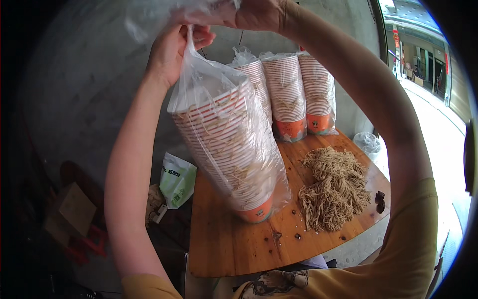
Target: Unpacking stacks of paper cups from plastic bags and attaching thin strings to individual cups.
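Bag-closing or handling seems in hand: the left hand (168, 57) pinches the bag (206, 74) at its neck, cups (226, 149) tilting over the worktop's (219, 251) left; right hand's (254, 16) grip unclear; next calls for steadiness

The stack (231, 154) is a tall column of nested paper cups, white rims showing as close rings with thin reddish stripes, the lowest cup's orange wall exposed at the base. It leans, its top toward the left, its lower end over the wooden table (224, 251); whether it touches is unclear. A clear, wrinkled bag (206, 74) encloses it, drawn up above the cups into a narrow neck, with blurred plastic higher up.
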### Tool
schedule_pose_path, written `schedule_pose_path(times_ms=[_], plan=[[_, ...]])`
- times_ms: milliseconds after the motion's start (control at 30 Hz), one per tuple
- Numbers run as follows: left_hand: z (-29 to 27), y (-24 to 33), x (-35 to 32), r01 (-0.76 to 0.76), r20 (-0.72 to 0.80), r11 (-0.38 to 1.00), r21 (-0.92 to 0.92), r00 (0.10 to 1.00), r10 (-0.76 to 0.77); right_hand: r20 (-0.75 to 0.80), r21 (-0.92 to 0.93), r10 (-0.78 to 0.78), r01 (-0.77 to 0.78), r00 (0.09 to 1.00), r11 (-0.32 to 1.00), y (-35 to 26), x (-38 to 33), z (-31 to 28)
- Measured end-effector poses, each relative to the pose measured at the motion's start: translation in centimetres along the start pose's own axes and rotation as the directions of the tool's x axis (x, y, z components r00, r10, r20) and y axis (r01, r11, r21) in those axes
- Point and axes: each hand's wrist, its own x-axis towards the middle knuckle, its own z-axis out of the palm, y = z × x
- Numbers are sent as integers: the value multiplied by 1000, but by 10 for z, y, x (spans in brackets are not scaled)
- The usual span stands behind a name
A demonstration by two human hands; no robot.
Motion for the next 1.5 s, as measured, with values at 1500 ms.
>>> schedule_pose_path(times_ms=[1500], plan=[[55,84,-64,549,-345,700,457,834,-430,-25,-407,606,-562,795,720,13,-26,76]])
